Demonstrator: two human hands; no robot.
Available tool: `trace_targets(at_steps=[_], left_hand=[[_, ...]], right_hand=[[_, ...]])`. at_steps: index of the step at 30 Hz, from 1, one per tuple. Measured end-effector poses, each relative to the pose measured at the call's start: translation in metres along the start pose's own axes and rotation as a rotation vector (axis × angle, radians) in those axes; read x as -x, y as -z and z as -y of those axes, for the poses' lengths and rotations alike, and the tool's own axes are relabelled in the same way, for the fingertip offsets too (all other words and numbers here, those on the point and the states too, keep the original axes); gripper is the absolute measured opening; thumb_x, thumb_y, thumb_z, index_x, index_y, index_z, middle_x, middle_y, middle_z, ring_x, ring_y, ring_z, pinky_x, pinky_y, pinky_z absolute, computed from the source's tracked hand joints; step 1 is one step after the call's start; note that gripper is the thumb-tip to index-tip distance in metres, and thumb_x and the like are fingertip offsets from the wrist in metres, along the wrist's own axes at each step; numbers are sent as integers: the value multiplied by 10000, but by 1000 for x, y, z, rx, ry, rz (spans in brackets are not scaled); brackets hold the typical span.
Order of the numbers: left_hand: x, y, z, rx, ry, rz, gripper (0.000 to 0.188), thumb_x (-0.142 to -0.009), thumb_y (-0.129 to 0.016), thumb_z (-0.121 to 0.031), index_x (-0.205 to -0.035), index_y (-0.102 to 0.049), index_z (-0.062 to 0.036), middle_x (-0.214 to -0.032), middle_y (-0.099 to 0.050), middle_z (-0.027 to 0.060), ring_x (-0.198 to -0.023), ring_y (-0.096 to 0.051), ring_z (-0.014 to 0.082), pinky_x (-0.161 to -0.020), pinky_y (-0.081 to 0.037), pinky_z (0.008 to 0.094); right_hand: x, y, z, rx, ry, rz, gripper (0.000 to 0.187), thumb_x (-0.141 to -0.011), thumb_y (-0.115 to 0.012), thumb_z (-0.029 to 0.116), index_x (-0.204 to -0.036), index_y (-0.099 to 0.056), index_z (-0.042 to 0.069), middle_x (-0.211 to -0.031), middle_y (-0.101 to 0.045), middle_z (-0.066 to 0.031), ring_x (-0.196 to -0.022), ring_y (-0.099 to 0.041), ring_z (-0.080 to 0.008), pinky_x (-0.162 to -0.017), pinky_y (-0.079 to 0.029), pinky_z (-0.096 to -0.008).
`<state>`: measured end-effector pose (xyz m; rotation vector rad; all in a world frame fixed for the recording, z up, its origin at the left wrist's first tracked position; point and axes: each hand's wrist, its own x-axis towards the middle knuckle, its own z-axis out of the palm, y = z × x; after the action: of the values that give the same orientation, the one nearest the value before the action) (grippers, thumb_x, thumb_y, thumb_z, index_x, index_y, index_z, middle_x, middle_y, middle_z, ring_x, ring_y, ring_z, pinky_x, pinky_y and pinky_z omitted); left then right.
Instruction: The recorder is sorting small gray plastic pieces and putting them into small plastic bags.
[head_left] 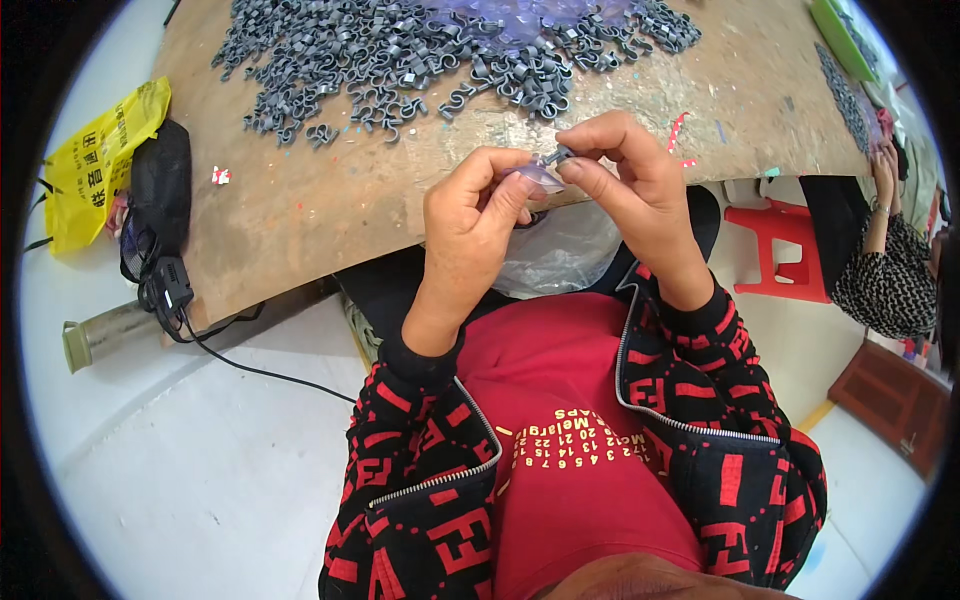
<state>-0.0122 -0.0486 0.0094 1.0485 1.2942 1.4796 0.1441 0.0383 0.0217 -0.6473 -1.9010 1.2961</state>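
Between the fingers of my left hand (475, 205) is a clear, purplish suction cup (541, 179). My right hand (630, 170) pinches a small grey plastic clip (560, 154) against the cup's neck; whether the two are joined, I cannot tell. Both hands meet just over the near edge of the wooden table (330, 205). Beyond them spreads a big heap of grey curved plastic clips (400, 55). At the far side of that heap lies a pile of purplish clear suction cups (530, 22).
A yellow bag (105, 170) and a black pouch (165, 185) hang at the table's left edge, near a cable. A clear plastic bag (560, 250) is below my hands. To the right stand a red stool (780, 250) and another person (890, 270) at work.
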Motion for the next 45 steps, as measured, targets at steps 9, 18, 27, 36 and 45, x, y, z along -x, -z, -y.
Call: trace_targets(at_steps=[9,18,27,36,45], left_hand=[[1,6,-3,-215,-80,39,151,-928,-562,-67,-1043,-595,26,-841,-643,47,-680,-545,74,-628,-443,201],[1,16,-6,-184,69,168,138,-918,-565,-75,-1012,-610,16,-831,-628,31,-691,-550,70,-607,-428,197],[-24,38,-2,-12,271,512,125,-892,-587,-130,-932,-620,-16,-737,-616,11,-651,-537,65,-590,-428,208],[-19,22,-16,-599,-318,252,127,-816,-652,-92,-920,-623,-26,-770,-620,119,-670,-623,227,-587,-460,306],[-5,23,-7,-387,-179,393,111,-816,-646,-71,-919,-631,-34,-769,-610,115,-690,-608,244,-623,-458,317]], right_hand=[[-1,0,0,64,97,24,178,-801,-642,-51,-972,-616,-6,-949,-607,-91,-905,-583,-189,-807,-455,-284],[-8,7,-11,521,664,96,224,-720,-696,-5,-930,-626,28,-844,-613,-97,-735,-589,-248,-657,-472,-330],[-10,19,-15,567,790,274,250,-712,-674,45,-958,-632,31,-913,-610,-89,-783,-594,-237,-710,-481,-335],[3,10,-8,-49,-158,227,236,-848,-650,93,-1066,-615,10,-982,-615,-63,-917,-571,-141,-803,-444,-268],[-5,28,1,-260,-323,527,178,-824,-696,97,-944,-597,12,-975,-598,-35,-870,-572,-110,-768,-453,-264]])
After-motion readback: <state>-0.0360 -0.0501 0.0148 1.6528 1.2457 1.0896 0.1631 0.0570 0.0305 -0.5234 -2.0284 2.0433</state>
